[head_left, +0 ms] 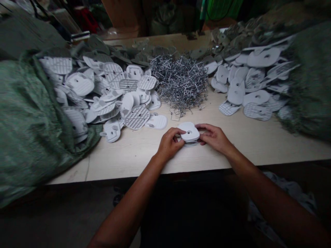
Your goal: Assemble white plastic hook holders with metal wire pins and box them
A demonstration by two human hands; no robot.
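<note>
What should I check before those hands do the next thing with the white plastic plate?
1. Left hand holding the white plastic plate: ok, gripping its left side.
2. Right hand on the plate: ok, fingers at its right side.
3. Plate's centre hole: ok, showing, not covered by fingers.
4. What lies under the plate: cannot tell, the hands and plate hide it.
5. Heap of metal wire pins: ok, on the table beyond the hands, not touching them.
6. Pile of white plastic plates: ok, on the table to the left of the hands.

Workshop: workbench (124,162), heaped plastic plates (103,86), wire pieces (179,82), woven sacks (31,137).
</note>
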